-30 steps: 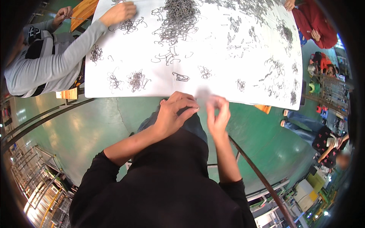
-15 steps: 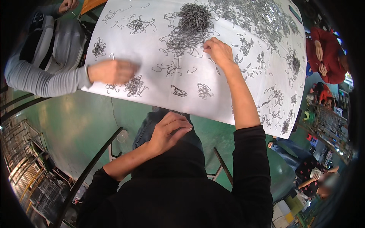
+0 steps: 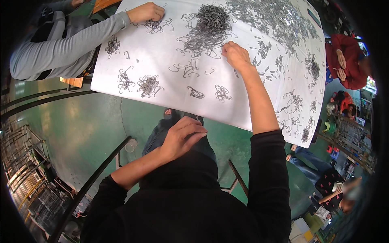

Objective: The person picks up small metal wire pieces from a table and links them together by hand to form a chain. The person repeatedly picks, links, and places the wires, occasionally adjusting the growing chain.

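Note:
My right hand (image 3: 238, 56) rests at the table, its fingers curled together beside the lower right of a large tangled heap of grey wire hooks (image 3: 211, 19). Whatever those fingers hold, if anything, is hidden. In front of my body, off the table's near edge, my left hand (image 3: 183, 138) is raised with thumb and fingertips brought together; anything between them is too small to make out. Loose hooks (image 3: 187, 68) are scattered below the heap. Nearer the edge sit a small bundle of hooks (image 3: 196, 92) and another small cluster (image 3: 222, 93).
Many short grey metal pieces (image 3: 279, 24) cover the far right of the white-covered table (image 3: 170, 87). A co-worker's hand (image 3: 146, 12) in a grey sleeve is over a hook pile at the far left. Hook piles (image 3: 149, 86) lie near left. A dark metal rail (image 3: 91, 188) stands left of me.
The co-worker's hand has moved from the near-left piles to the far-left one. My hands hold nearly the same poses, and the view has shifted slightly.

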{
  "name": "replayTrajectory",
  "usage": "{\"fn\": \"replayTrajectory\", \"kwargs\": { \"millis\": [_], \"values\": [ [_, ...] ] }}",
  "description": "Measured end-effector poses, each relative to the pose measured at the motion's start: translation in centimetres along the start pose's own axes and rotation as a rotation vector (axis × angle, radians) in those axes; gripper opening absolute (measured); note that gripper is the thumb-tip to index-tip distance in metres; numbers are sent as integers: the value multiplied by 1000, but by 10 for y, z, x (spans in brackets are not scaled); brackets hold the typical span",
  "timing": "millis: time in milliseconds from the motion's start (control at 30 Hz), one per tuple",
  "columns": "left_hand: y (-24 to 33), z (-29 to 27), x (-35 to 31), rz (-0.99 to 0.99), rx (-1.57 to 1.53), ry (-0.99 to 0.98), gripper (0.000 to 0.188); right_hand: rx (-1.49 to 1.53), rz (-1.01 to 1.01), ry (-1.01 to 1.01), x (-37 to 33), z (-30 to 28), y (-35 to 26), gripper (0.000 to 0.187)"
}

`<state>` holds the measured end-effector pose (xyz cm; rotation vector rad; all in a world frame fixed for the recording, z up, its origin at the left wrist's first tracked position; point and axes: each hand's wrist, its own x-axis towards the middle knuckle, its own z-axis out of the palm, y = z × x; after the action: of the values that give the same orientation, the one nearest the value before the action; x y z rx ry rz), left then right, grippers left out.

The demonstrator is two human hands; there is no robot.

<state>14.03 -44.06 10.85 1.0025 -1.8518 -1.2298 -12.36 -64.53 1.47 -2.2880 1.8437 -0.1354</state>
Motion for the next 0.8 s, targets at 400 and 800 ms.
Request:
{"fn": "replayTrajectory", "kwargs": {
  "millis": [400,800],
  "values": [
    [-13,-7,-12,90,-58,-77,11,1453,515,280,-141,-33,-81,20],
    [-7,-11,-10,118,-124,-168,20,1603,704,818,-257,-61,-247,32]
  ]
}}
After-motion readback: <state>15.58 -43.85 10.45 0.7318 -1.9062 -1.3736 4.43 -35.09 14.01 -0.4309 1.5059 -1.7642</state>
